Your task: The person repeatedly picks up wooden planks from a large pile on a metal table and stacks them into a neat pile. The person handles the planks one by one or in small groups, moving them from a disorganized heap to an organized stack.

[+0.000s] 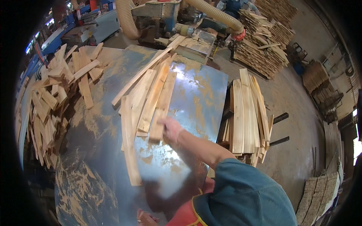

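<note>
My right hand (172, 129) reaches forward over the metal tabletop (196, 113), its fingers closed on the right edge of a wooden board (164, 103) near that board's closer end. Beside it lie other boards, among them an orange-tinted one (156, 96) and a paler one (140, 90). A slightly bent board (130, 143) stretches nearer to me than the rest. Low in the view, by my red apron (186, 214), my left hand (147, 218) is partly cut off, and its grip is unclear.
Short wood pieces (49, 101) are heaped along the table's left side. A stack of boards (245, 116) stands off its right edge. A dusty machine (192, 43) with ribbed hoses (128, 19) is at the far end. Behind, a person (235, 5) is near piled planks (260, 45).
</note>
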A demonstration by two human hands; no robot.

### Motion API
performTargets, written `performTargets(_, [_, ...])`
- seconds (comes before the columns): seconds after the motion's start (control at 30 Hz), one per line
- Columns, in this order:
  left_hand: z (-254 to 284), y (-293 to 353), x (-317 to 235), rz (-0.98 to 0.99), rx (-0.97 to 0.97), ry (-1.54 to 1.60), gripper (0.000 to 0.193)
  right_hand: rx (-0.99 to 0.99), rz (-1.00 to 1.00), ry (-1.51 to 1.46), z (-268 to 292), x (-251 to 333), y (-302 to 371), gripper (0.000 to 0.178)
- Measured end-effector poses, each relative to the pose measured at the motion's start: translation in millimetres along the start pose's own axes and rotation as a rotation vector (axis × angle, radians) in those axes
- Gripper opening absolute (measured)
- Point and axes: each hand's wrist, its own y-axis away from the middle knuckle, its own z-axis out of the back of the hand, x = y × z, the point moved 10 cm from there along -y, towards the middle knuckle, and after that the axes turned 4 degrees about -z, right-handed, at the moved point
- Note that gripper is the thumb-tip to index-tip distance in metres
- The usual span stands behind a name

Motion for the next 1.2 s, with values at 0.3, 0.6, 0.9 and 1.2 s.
performTargets(0.3, [62, 69, 39, -0.107, -0.397, 0.828, 0.025, 0.11, -0.525, 0.58, 8, -322, 279, 0.043])
performTargets(0.6, [153, 139, 93, 0.306, -0.801, -0.309, 0.096, 1.338, -0.708, 1.867, -68, -510, 445, 0.084])
performTargets(0.9, [168, 210, 133, 0.268, -0.969, -0.997, 0.066, 1.067, -0.499, 1.751, -88, -437, 335, 0.077])
performTargets(1.2, [193, 257, 185, 0.712, -0.997, -0.932, 0.088, 0.985, 0.936, 2.708, -193, -243, 123, 0.051])
